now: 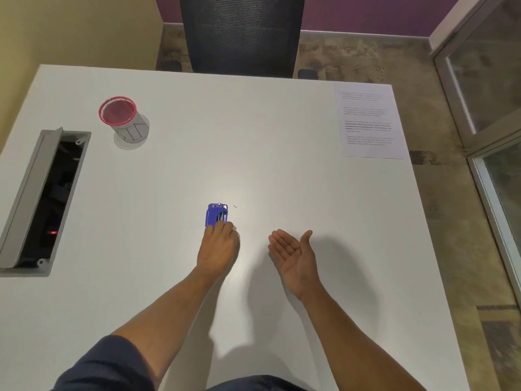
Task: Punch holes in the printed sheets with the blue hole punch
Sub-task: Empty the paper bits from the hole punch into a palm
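The blue hole punch [216, 215] lies on the white table [174, 170] near its middle. My left hand [218, 246] rests palm down with its fingers over the punch's near end, gripping it. My right hand [294, 256] hovers to the right, palm up, fingers apart, holding nothing. A printed sheet [368, 121] lies flat at the table's far right corner, well away from both hands. Tiny paper dots [235, 206] lie just right of the punch.
A pink-rimmed mesh cup [122, 118] stands at the far left. An open grey cable tray [45, 201] is set into the table's left side. A dark office chair [242, 35] stands beyond the far edge. A glass door [485, 88] is on the right.
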Tool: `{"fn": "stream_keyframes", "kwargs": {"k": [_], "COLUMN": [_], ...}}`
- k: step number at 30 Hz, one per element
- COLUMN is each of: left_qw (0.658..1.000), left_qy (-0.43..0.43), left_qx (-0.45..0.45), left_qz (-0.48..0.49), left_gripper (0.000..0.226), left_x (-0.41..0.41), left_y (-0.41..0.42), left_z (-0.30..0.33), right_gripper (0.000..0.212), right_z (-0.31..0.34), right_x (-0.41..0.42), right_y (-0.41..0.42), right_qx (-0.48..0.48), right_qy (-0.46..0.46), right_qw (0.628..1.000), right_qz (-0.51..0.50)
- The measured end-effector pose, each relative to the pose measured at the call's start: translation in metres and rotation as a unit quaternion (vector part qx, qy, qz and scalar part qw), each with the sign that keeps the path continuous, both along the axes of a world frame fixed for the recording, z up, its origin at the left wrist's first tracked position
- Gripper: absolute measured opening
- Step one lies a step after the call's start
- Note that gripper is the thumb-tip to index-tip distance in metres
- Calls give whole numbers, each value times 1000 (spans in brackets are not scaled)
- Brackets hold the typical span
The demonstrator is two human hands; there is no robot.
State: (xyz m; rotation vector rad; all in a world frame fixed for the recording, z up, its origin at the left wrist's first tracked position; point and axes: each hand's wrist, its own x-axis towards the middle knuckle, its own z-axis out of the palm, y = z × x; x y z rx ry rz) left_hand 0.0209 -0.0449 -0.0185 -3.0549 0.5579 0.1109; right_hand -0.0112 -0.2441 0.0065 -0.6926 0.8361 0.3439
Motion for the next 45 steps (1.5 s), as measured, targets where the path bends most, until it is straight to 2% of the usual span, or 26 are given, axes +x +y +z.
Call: {"fn": "stream_keyframes", "kwargs": {"k": [2, 4, 7, 10, 17, 22, 33, 38, 42, 45], "left_qw": [999, 992, 964, 941, 938, 940, 901, 879, 894, 923], "left_qy": [18, 37, 48, 47, 61, 42, 61, 57, 40, 21], "left_qx": [-24, -101, -241, -315, -329, -328, -403, -433, -389, -297], "left_qz": [32, 72, 104, 111, 86, 88, 151, 190, 218, 243], "left_gripper": [15, 7, 15, 15, 29, 13, 4, 12, 15, 16], "left_x": [2, 3, -1, -6, -15, -17, -1, 5, 18, 32], "left_y": [-2, -6, -19, -36, -68, -80, -76, -64, -48, -33], "left_z": [-1, 0, 12, 30, 44, 47, 59, 53, 47, 41], "right_gripper": [74, 75, 73, 71, 75, 82, 82, 79, 79, 81], "right_z": [-3, -7, -10, -11, -2, 4, 8, 5, 1, -5], "right_x": [0, 1, 4, 6, 21, 36, 50, 50, 50, 52], "right_y": [-2, -2, -1, 3, 15, 15, 19, 16, 11, 7], "right_qx": [13, 24, 36, 49, 90, 104, 113, 133, 156, 162], "right_qy": [-1, -5, -9, -10, -32, -74, -90, -91, -90, -87], "right_qw": [1000, 999, 999, 998, 995, 992, 989, 986, 982, 981], "right_qz": [-12, -23, -38, -44, -32, -25, -25, -44, -61, -67]}}
